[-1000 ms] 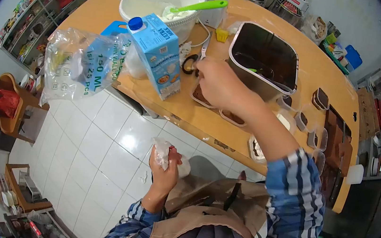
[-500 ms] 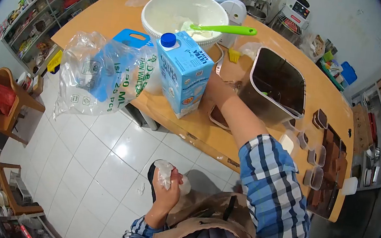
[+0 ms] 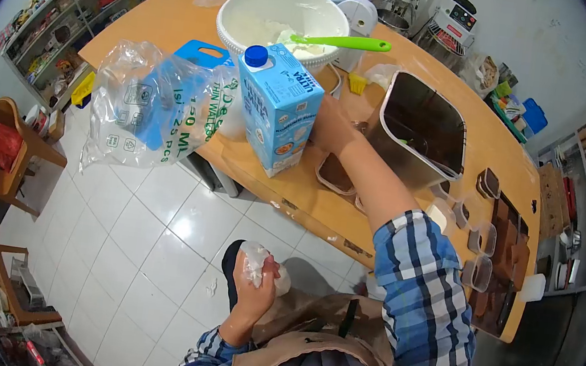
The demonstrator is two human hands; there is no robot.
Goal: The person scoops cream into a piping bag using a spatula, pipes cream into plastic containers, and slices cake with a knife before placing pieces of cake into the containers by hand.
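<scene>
Low in front of my apron, my left hand [image 3: 255,292] is closed round a crumpled, translucent piping bag [image 3: 253,260] with white filling. My right arm reaches over the table, and my right hand [image 3: 329,125] is behind a blue milk carton [image 3: 281,108]; its fingers are hidden, so what they touch does not show. Close by that hand are a small clear tub of brown filling [image 3: 336,174] and a deep rectangular container [image 3: 415,143] smeared dark inside. Beyond the carton stands a white bowl [image 3: 236,19] of white cream, with a green-handled spatula [image 3: 350,42] resting across its rim.
A clear printed plastic bag [image 3: 148,110] lies over a blue board [image 3: 203,53] at the table's left edge. Several small clear cups [image 3: 482,238] and a dark tray [image 3: 499,289] of brown pieces line the right side. Shelves and mixers stand beyond the table.
The view has shifted slightly. The small tub of brown filling shows more fully beside my right forearm. My left hand keeps its grip on the piping bag.
</scene>
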